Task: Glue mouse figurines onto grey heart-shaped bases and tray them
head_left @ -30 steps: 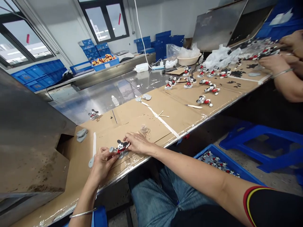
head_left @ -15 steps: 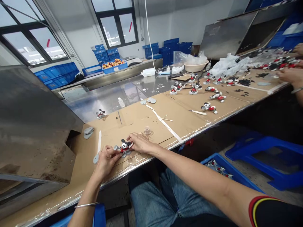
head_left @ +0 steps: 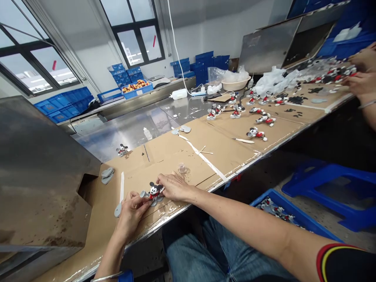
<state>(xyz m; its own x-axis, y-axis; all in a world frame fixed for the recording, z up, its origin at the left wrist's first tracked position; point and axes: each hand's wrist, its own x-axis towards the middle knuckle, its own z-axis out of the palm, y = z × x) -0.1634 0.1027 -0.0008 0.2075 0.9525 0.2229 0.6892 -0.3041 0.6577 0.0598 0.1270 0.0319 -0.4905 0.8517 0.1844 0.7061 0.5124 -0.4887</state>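
Head view: right at the near edge of the bench, the person in front of me is holding a mouse figurine (head_left: 154, 192) between both hands, low over the cardboard (head_left: 166, 158). The figure is standing about upright, though I cannot tell whether its foot is touching the board. The left hand (head_left: 132, 207) is pinching it low down with thumb and fingers, next to its grey cup-shaped piece (head_left: 143, 194). The right hand (head_left: 174, 188) is gripping the arm on the other side with bent fingers. The hands are sitting apart, the little figure filling the gap between them.

A small clear cup (head_left: 182, 168) is standing just beyond the right hand, and a grey disc (head_left: 118, 210) is lying beside the left one. Farther back, a second figurine (head_left: 122, 149) and a dropper bottle (head_left: 147, 134) are standing near a pile of grey pieces (head_left: 107, 175). To the right, two crossed sticks (head_left: 205, 151) are lying by a strip of white tape (head_left: 207, 161), and a white-handled tool (head_left: 243, 140) is resting near more figurines (head_left: 257, 133). At the far end, a co-worker's hands (head_left: 361, 84) are hovering by a red-and-black heap.
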